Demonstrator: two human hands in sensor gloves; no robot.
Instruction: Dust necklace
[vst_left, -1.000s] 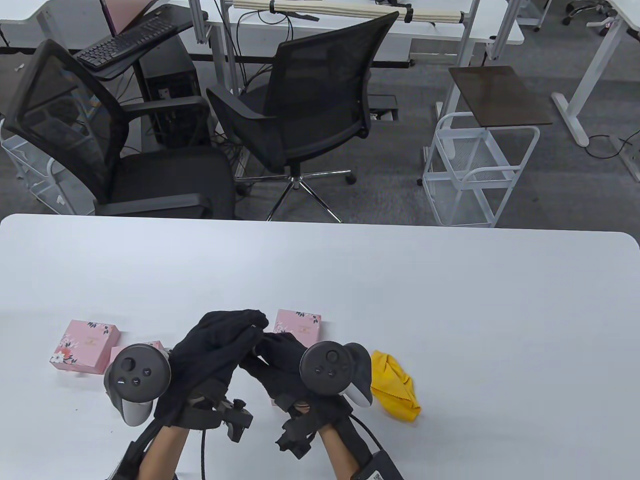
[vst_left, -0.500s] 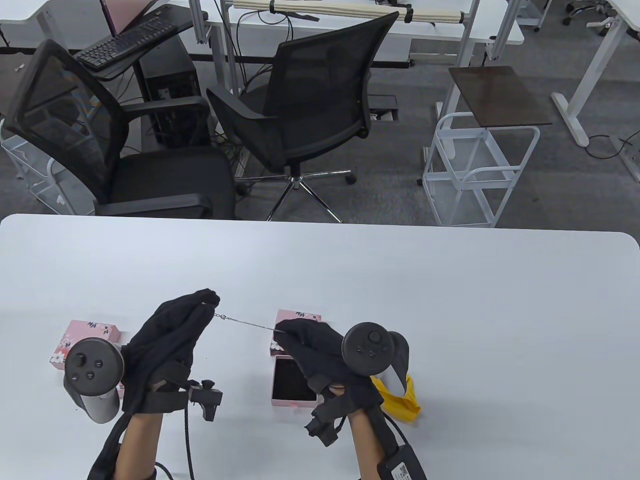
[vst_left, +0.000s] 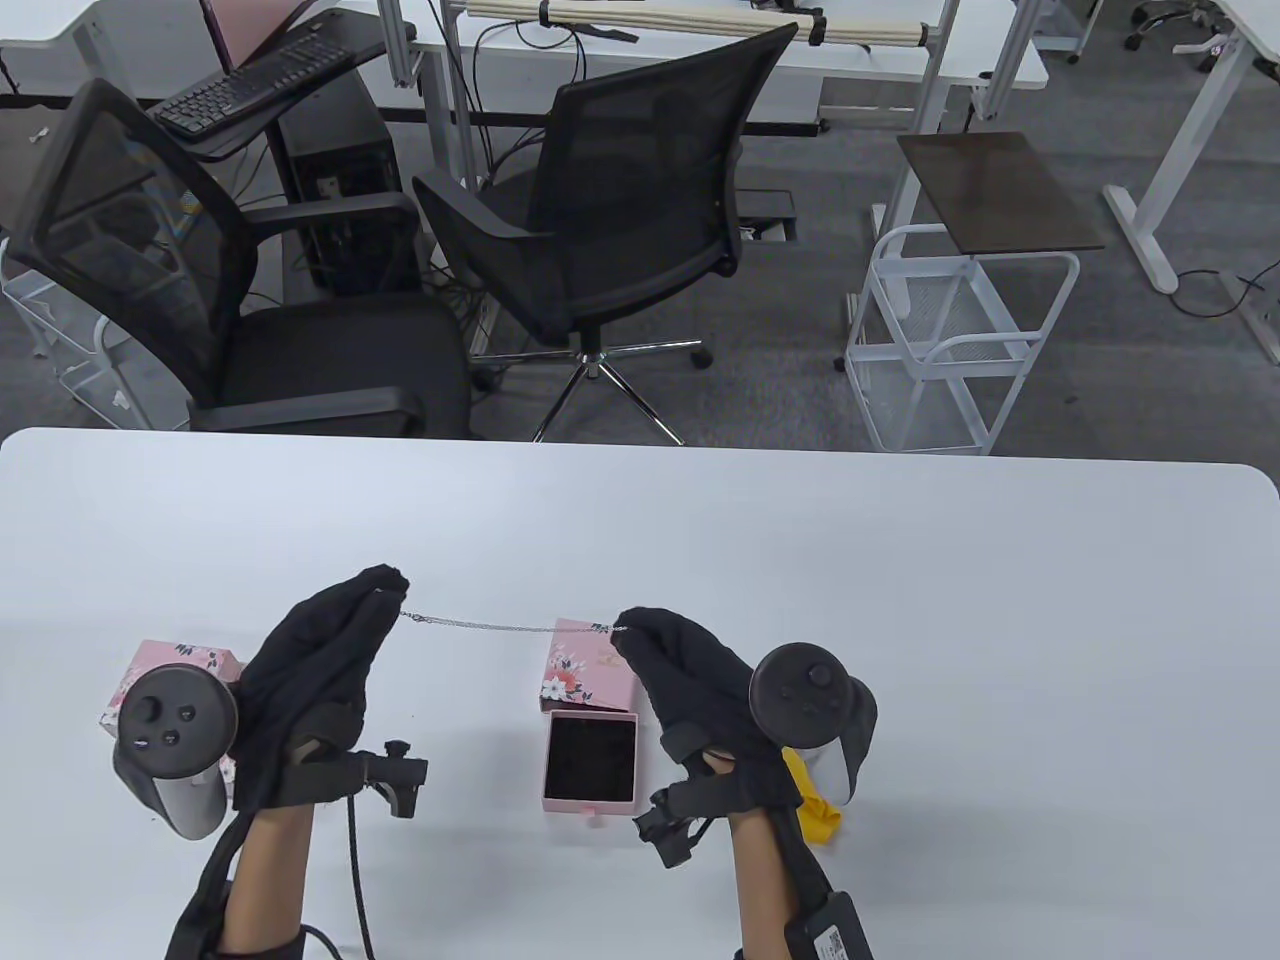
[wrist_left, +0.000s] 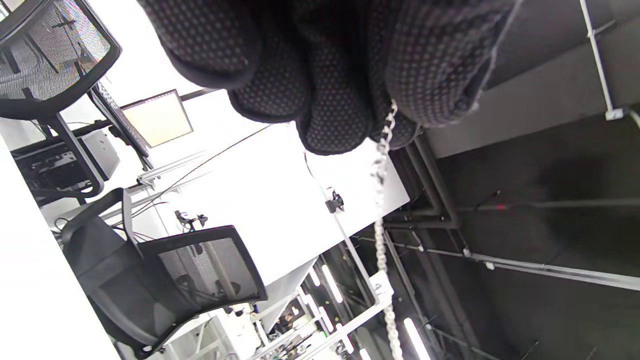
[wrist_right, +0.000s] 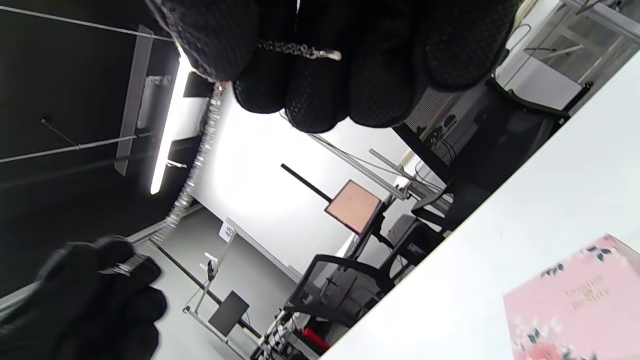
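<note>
Table view: the left hand (vst_left: 310, 680) and the right hand (vst_left: 700, 690) each pinch one end of the necklace (vst_left: 500, 627), a thin silver chain stretched nearly level between them above the white table (vst_left: 900, 600). Left wrist view: the chain leaves the closed fingertips (wrist_left: 330, 125) and runs away from the camera. Right wrist view: the right hand's fingers (wrist_right: 310, 95) are curled on the chain, a short tail with a clasp lying across them.

Under the chain's right half lies a pink floral lid (vst_left: 585, 670); just in front of it sits the open pink box (vst_left: 590, 762) with a black lining. A second pink box (vst_left: 175, 665) is partly hidden by the left hand's tracker (vst_left: 170, 730). A yellow cloth (vst_left: 815, 805) shows beside the right wrist, mostly covered by the right hand and its tracker.
</note>
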